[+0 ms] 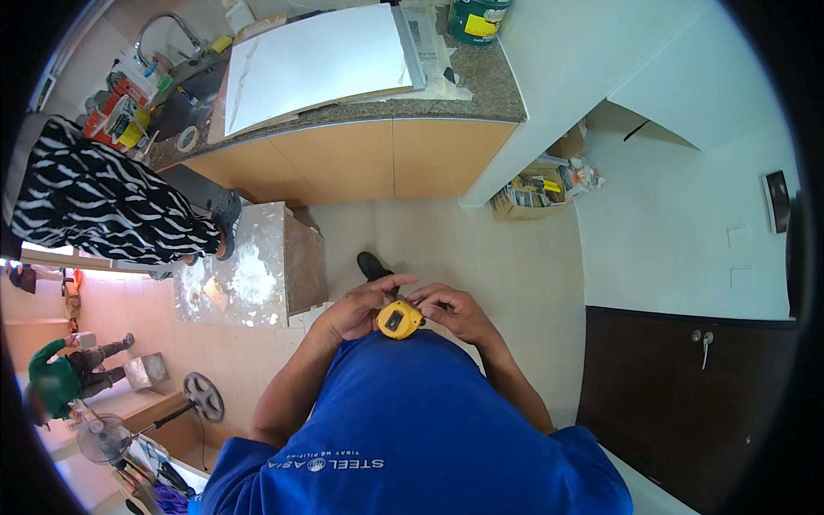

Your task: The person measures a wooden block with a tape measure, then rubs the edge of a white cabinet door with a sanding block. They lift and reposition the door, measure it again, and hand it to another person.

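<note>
A yellow tape measure (400, 319) with a dark centre panel is in front of my blue shirt, at waist height. My left hand (354, 311) closes on its left side, index finger reaching out above the case. On the other side, the curled fingers of my right hand (457, 314) come together by the case's upper right edge. Whatever those right fingertips pinch is too small to make out. Beyond my hands one dark shoe (373, 266) shows on the floor.
A paint-spattered box platform (236, 266) stands at left, with a person in patterned trousers (103, 197) on it. Ahead, a counter (481, 81) carries a white panel (318, 69) and a green pail (477, 19). A dark cabinet (661, 395) is at right; a fan (105, 438) is lower left.
</note>
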`<act>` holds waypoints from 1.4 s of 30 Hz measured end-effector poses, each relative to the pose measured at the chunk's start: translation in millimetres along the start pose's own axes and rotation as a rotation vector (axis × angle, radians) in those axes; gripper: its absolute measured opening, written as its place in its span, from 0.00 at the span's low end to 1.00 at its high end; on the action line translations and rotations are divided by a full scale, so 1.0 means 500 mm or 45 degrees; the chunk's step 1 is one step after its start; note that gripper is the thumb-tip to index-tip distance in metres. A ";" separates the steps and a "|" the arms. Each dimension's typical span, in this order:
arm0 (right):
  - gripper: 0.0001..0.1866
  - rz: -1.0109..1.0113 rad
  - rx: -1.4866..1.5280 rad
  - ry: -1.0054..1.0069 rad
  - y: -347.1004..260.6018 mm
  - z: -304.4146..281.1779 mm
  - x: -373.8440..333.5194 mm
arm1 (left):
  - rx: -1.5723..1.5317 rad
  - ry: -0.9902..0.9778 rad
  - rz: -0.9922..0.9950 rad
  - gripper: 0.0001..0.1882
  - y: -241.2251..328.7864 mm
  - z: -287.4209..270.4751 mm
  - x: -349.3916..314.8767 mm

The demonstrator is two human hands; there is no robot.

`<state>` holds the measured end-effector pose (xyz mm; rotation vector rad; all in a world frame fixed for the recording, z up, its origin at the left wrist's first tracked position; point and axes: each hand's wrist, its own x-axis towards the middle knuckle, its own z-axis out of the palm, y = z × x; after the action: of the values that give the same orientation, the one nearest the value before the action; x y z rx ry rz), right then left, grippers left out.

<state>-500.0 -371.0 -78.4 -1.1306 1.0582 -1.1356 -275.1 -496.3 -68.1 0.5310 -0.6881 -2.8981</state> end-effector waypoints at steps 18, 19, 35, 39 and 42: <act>0.04 0.048 0.037 0.377 -0.050 -0.125 0.410 | 1.435 0.303 0.413 0.35 0.356 -0.088 0.194; 0.04 0.075 0.075 0.338 -0.055 -0.131 0.432 | 1.499 0.373 0.413 0.35 0.368 -0.086 0.192; 0.12 0.381 0.050 -0.721 -0.079 -0.292 0.730 | 1.441 1.039 0.485 0.29 0.410 -0.055 0.249; 0.12 0.445 0.199 -0.652 -0.141 -0.384 0.775 | 1.336 1.121 0.639 0.30 0.392 -0.043 0.332; 0.07 0.148 -0.179 -0.544 -0.201 -0.471 0.851 | 1.146 1.201 0.477 0.31 0.382 -0.046 0.364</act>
<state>-691.9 -826.3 -30.4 -1.3327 0.8626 -0.6931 -430.2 -710.5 -56.8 1.4761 -1.5899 -1.5443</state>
